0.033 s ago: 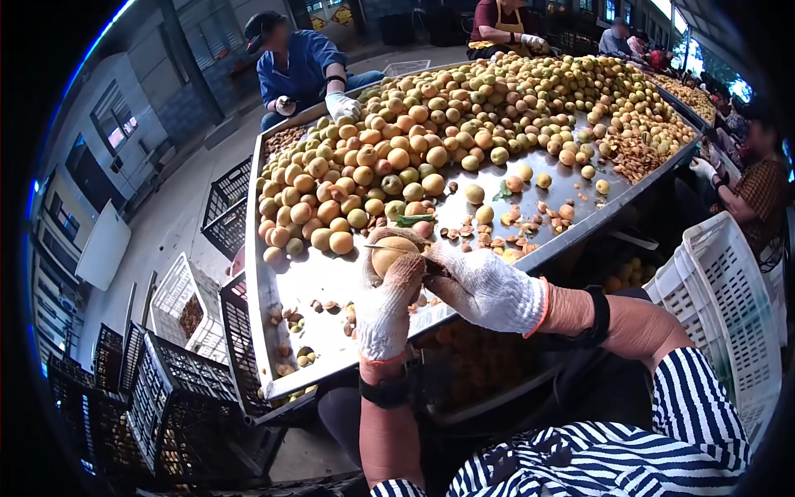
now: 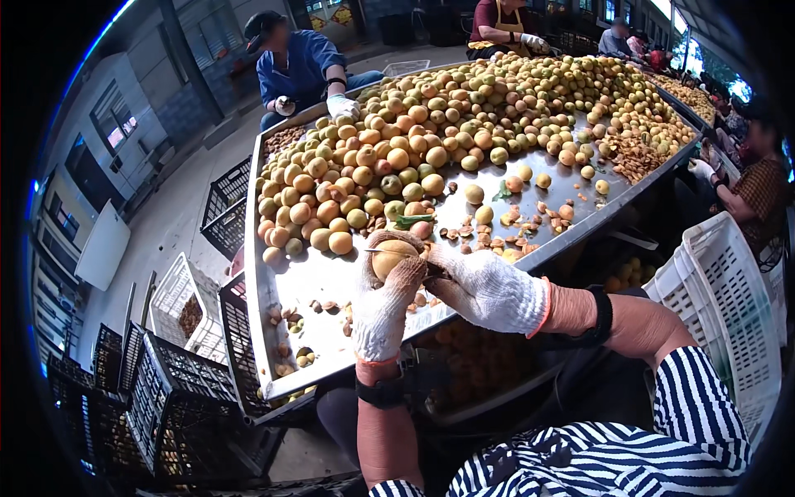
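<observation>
My left hand (image 2: 386, 302), in a white knitted glove with brown-stained fingers, is closed around a yellow-orange apricot (image 2: 392, 260) above the near edge of a metal table (image 2: 310, 277). My right hand (image 2: 480, 286), gloved the same way, is closed right beside the fruit. A thin blade (image 2: 380, 251), apparently of a small knife, lies across the apricot from the right hand's side. The handle is hidden in the right hand's fingers. Beyond both hands spreads a big heap of apricots (image 2: 397, 157). Halved pieces and pits (image 2: 505, 242) lie to the right of the hands.
A co-worker in blue (image 2: 302, 70) with gloved hands sits at the table's far left; another in a yellow apron (image 2: 501, 33) is at the far side. Black crates (image 2: 178, 398) and a white crate (image 2: 189, 306) stand left, a tall white basket (image 2: 716, 306) right.
My left hand and forearm have shifted very slightly to the left. Both hands keep their hold at the apricot.
</observation>
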Demonstrator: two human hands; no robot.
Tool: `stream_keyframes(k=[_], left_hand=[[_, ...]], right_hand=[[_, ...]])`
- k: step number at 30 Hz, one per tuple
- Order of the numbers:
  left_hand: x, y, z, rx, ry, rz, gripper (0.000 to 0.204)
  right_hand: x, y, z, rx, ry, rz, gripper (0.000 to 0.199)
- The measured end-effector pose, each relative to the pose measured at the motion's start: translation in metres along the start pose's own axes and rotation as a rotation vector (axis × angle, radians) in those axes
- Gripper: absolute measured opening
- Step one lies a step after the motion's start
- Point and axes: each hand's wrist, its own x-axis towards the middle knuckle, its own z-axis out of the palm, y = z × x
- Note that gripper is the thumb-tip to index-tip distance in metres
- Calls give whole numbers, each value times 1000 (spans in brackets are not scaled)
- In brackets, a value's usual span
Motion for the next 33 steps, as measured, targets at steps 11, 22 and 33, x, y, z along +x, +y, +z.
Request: stream_keyframes(k=[11,22,33], left_hand=[[-3,-15,5,-183,1,-138,45],[6,3,9,308,-16,-74,35],[2,-21,12,97,186,-61,35]], right_hand=[[2,11,-9,-128,21,-106,36],[3,14,-24,-237,-99,-149,31],[7,22,-20,-166,-81,-134,22]])
